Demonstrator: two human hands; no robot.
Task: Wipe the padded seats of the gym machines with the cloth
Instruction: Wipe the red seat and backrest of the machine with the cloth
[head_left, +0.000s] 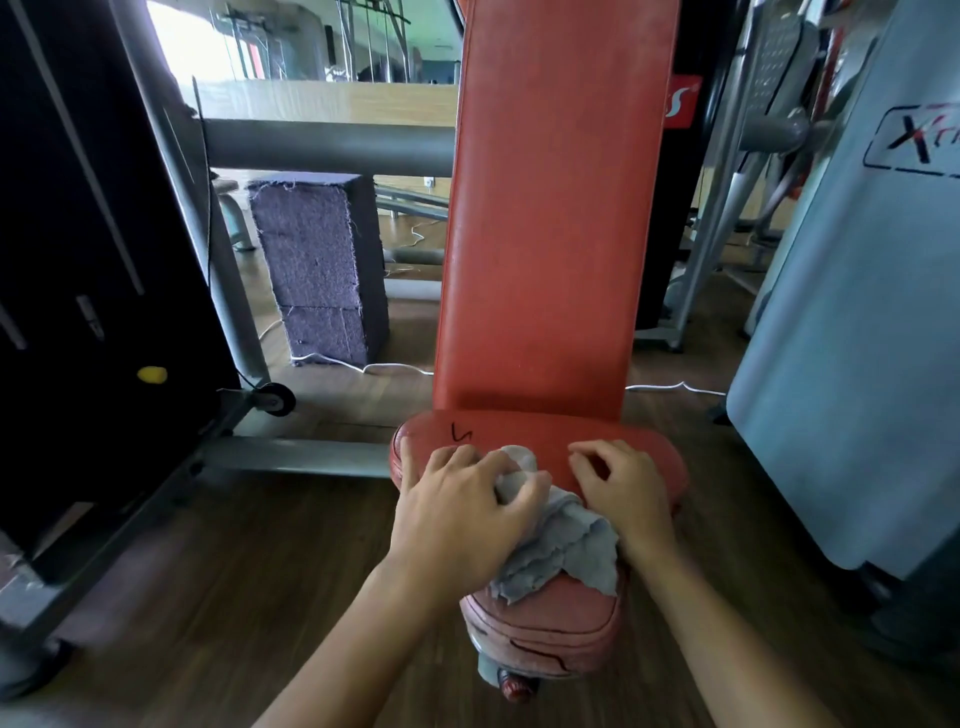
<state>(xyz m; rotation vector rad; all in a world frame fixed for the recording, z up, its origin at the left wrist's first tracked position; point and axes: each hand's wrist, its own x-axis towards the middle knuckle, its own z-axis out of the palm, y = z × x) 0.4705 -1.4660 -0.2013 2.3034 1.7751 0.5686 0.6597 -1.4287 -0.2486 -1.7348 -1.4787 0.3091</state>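
On worn red padded seat (545, 618): grey cloth (566, 545), soft and light, bunched under left hand (462, 504), which grips its upper folds. Empty right hand (623, 488) rests loosely curled fingertips on seat. Cloth likely handles best held bunched.

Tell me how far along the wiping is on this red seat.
Done: nothing provable; the seat shows no wipe marks either way. In hand: the left hand grips the grey cloth bunched on the seat's rear half, and the right hand rests on the seat beside it. Left: probably the seat's front end, perhaps the tall backrest, and other machines' seats, none in view.
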